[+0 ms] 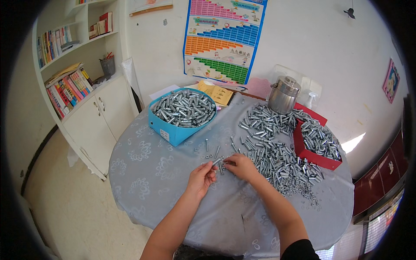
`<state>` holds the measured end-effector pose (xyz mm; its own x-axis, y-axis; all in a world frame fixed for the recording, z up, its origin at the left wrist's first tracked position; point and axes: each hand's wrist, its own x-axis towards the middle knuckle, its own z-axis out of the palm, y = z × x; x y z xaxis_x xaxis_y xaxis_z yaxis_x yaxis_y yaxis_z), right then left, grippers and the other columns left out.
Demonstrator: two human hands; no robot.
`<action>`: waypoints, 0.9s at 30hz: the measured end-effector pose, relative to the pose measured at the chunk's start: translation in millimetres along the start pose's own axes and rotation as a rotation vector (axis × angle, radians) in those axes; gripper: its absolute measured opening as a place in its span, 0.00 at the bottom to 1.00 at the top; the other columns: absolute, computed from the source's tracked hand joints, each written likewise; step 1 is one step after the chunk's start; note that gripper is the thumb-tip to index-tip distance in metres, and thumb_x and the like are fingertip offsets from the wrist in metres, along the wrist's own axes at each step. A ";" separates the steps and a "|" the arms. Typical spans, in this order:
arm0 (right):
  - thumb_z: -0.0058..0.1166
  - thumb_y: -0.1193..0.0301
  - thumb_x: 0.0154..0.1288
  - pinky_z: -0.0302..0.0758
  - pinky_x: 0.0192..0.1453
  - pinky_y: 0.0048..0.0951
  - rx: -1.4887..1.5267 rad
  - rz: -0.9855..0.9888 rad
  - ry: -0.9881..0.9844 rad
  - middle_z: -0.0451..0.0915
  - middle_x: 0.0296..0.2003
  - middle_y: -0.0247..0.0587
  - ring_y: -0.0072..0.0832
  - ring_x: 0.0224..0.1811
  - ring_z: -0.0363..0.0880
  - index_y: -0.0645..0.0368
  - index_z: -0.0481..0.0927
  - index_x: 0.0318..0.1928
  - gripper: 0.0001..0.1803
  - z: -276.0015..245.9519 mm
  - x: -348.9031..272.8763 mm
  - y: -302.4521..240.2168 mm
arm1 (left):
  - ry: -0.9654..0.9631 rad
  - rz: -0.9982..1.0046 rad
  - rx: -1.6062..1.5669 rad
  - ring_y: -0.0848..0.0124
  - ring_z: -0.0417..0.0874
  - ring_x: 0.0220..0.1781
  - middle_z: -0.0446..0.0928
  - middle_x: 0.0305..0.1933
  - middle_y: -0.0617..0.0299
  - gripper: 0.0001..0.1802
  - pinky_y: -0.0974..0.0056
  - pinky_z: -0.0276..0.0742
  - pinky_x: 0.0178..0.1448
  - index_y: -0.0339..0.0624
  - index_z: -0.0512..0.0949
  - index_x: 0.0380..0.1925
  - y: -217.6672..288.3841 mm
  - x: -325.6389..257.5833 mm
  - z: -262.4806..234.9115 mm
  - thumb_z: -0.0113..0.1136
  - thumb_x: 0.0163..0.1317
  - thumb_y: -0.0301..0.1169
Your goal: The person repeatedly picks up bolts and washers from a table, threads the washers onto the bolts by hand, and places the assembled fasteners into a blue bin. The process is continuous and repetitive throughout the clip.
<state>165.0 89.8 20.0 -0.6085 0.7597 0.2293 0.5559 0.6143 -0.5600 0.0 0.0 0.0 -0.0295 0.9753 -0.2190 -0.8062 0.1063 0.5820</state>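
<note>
My left hand [202, 179] is closed in a pinch on a silver bolt [217, 160], which points away from me toward the right. Beside it, my right hand [241, 167] has its fingers drawn together at the left edge of a large heap of bolts [269, 162]. Whatever its fingertips may hold is too small to make out. A few loose bolts [206, 144] and nuts [208, 156] lie on the grey tablecloth just beyond my hands. More bolts lie under and between my fingertips, partly hidden.
A blue box [175, 135] full of bolts stands at the back left. On the right, a red box [320, 161] holds more bolts. Small nuts and washers [303, 193] scatter along the heap's near edge. Behind it stands a steel lidded pot [284, 97]; a yellow booklet [219, 94] lies at the back.
</note>
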 end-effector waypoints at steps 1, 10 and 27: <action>0.58 0.67 0.49 0.72 0.41 0.33 -0.058 -0.060 0.030 0.77 0.31 0.42 0.36 0.36 0.76 0.56 0.81 0.34 0.11 2.6 0.0 0.1 | -0.005 0.001 -0.008 0.78 0.71 0.22 0.74 0.28 0.61 0.09 0.71 0.71 0.24 0.35 0.73 0.32 0.2 0.3 -0.3 0.55 0.60 0.32; 0.60 0.66 0.47 0.72 0.38 0.33 -0.024 -0.001 -0.007 0.76 0.28 0.43 0.37 0.31 0.76 0.59 0.80 0.32 0.12 -0.3 -1.5 -7.7 | -0.015 0.015 -0.028 0.78 0.69 0.22 0.73 0.29 0.62 0.09 0.73 0.67 0.24 0.37 0.72 0.33 9.5 -4.6 4.5 0.54 0.60 0.32; 0.57 0.79 0.53 0.68 0.42 0.16 0.796 0.028 0.179 0.75 0.36 0.30 0.16 0.37 0.72 0.61 0.78 0.41 0.12 -13.8 -33.5 -28.3 | -0.111 -0.101 -0.020 0.78 0.70 0.20 0.75 0.29 0.60 0.09 0.71 0.69 0.23 0.38 0.74 0.31 -4.6 -4.6 7.8 0.53 0.61 0.33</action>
<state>177.4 50.0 39.1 -0.4633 0.8363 0.2932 -0.0408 0.3104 -0.9497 8.4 -3.5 4.5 0.1167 0.9754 -0.1869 -0.8135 0.2019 0.5454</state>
